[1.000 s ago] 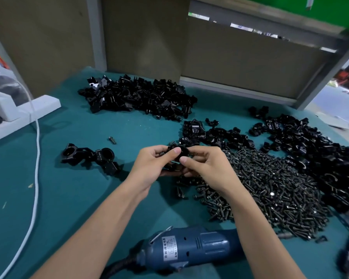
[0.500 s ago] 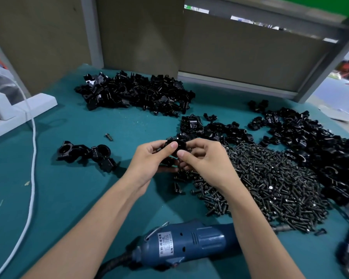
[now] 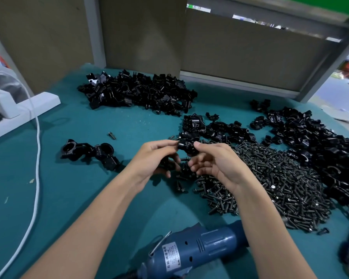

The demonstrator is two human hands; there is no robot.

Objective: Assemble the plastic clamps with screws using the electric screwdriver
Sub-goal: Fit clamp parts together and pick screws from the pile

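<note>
Head view, one frame, read remotely.

Left hand (image 3: 156, 158): thumb and forefinger pinch a small black plastic clamp (image 3: 186, 147), held up above the teal table mat (image 3: 69, 198). The lower fingers are curled around something dark; I cannot tell what it is.

Right hand (image 3: 216, 166): thumb tip pressed on the same clamp from the right side, other fingers curled under it. Both hands grip the one piece, which sits between the fingertips, just over the near edge of the heap of loose black screws (image 3: 270, 178). One short black screw (image 3: 184, 158) shows in the gap between the two hands, below the clamp. I cannot make out which fingers, if any, hold it.

Blue electric screwdriver (image 3: 195, 252): lying on its side on the mat, close to the body, its nose end passing under the right forearm. Neither hand touches it.

Stock on the mat:
- long pile of black clamp halves (image 3: 139, 93) at the far side
- smaller cluster of black clamp parts (image 3: 216, 129) just beyond the hands
- large pile of black clamp parts (image 3: 320, 141) to the right, beside the screws
- joined black clamps (image 3: 89, 153) left of the hands
- single stray screw (image 3: 111, 135) beyond those

White cable (image 3: 36, 158) runs down the left side from a white plastic base (image 3: 22, 109).
</note>
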